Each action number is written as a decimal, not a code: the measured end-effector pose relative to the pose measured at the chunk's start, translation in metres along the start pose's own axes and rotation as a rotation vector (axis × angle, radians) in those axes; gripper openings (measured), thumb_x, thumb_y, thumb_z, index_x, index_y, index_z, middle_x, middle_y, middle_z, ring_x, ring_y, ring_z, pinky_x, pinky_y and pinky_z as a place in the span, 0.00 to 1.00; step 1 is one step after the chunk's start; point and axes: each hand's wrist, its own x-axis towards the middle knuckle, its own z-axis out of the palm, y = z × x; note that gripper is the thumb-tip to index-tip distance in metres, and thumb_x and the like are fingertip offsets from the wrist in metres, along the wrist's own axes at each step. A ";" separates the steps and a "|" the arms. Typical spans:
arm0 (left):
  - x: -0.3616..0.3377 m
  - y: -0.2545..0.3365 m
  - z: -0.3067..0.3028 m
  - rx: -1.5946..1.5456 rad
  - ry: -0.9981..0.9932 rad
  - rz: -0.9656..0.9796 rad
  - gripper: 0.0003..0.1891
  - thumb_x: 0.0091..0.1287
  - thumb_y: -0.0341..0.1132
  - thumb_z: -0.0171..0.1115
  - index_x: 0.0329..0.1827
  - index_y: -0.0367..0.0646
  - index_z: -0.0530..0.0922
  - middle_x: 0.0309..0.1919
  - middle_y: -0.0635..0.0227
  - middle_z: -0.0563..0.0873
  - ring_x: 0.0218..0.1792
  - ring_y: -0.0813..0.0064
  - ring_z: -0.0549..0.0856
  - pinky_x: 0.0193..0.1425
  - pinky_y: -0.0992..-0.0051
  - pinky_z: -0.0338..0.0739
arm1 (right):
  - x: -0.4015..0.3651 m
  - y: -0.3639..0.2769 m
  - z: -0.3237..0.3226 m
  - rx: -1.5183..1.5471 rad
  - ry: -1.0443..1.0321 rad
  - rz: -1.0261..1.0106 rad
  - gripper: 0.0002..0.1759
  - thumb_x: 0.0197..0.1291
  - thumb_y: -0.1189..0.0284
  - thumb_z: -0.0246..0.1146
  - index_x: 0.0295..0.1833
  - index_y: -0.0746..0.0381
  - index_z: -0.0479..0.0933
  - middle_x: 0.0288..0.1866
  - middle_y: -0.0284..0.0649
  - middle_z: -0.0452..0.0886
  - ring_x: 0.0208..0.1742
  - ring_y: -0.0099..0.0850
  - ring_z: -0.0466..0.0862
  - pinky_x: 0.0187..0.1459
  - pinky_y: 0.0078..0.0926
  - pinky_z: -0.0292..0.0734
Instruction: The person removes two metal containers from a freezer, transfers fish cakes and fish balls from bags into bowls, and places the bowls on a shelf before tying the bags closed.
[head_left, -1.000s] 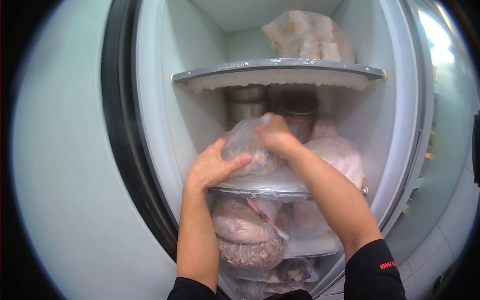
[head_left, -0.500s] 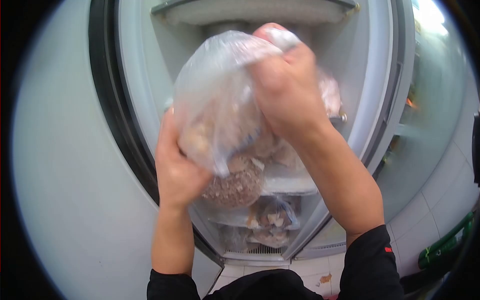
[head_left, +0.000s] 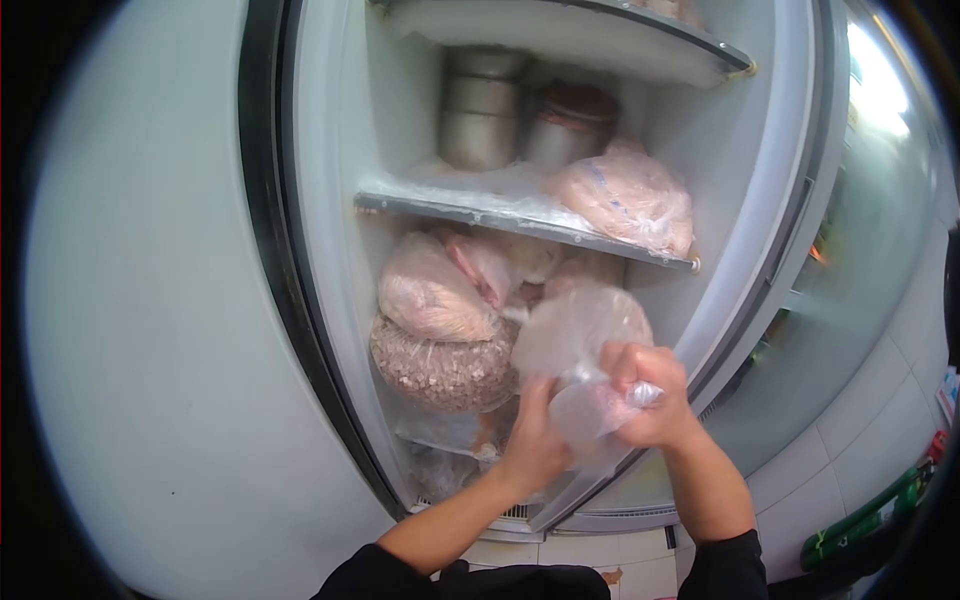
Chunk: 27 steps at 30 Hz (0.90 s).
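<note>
One rounded, filmy plastic bag, right hand clenching twisted neck, left hand alongside, grip unclear

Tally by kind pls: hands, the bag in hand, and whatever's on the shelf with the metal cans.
Hands: 2 (left hand, right hand)
Bags: 2 (held bag, shelf bag)
Metal cans: 2, if the left isn't a stack
Total: 6

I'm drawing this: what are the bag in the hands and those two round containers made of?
The bag looks like thin, shiny plastic: translucent, crinkled. The taller container seems metal, perhaps steel: dull grey sheen. The reddish-topped container looks similar; its top's unclear.
</note>
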 end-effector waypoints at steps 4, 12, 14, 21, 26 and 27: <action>0.057 -0.070 0.021 0.874 -0.082 0.098 0.24 0.61 0.34 0.61 0.61 0.36 0.75 0.68 0.44 0.69 0.72 0.43 0.62 0.76 0.49 0.55 | -0.022 0.055 0.011 -0.670 -0.037 0.161 0.23 0.51 0.70 0.67 0.53 0.63 0.74 0.56 0.52 0.75 0.57 0.50 0.75 0.55 0.47 0.71; 0.116 0.062 -0.049 0.712 -0.542 -0.248 0.14 0.68 0.39 0.62 0.52 0.44 0.83 0.50 0.51 0.86 0.50 0.50 0.85 0.56 0.57 0.78 | -0.077 0.138 0.041 -0.995 -0.256 0.486 0.41 0.54 0.60 0.66 0.76 0.48 0.64 0.81 0.58 0.49 0.80 0.64 0.47 0.74 0.63 0.48; 0.160 0.068 -0.076 0.716 -0.082 0.211 0.14 0.68 0.39 0.63 0.52 0.44 0.83 0.38 0.53 0.88 0.44 0.50 0.87 0.49 0.60 0.81 | -0.062 0.118 0.022 -0.894 -0.282 0.464 0.42 0.53 0.58 0.67 0.76 0.48 0.64 0.81 0.59 0.49 0.79 0.66 0.48 0.74 0.64 0.50; 0.356 0.055 -0.162 1.056 0.083 0.020 0.18 0.68 0.39 0.63 0.58 0.42 0.79 0.50 0.49 0.86 0.54 0.50 0.84 0.59 0.59 0.77 | -0.049 0.066 -0.001 -0.805 -0.238 0.300 0.36 0.54 0.60 0.70 0.69 0.56 0.72 0.70 0.57 0.68 0.67 0.57 0.71 0.64 0.47 0.71; 0.425 0.002 -0.184 1.204 -0.069 -0.070 0.31 0.67 0.43 0.65 0.72 0.47 0.68 0.60 0.50 0.81 0.62 0.49 0.79 0.66 0.58 0.74 | 0.056 -0.004 -0.010 -0.740 -0.084 0.005 0.20 0.56 0.63 0.70 0.52 0.61 0.80 0.44 0.47 0.85 0.40 0.45 0.85 0.43 0.37 0.81; 0.435 0.003 -0.184 1.212 -0.096 -0.128 0.31 0.67 0.43 0.64 0.73 0.48 0.67 0.63 0.52 0.79 0.65 0.50 0.78 0.68 0.59 0.72 | 0.081 -0.007 -0.014 -0.770 -0.051 -0.042 0.18 0.56 0.62 0.69 0.49 0.60 0.80 0.42 0.46 0.85 0.37 0.45 0.85 0.41 0.38 0.81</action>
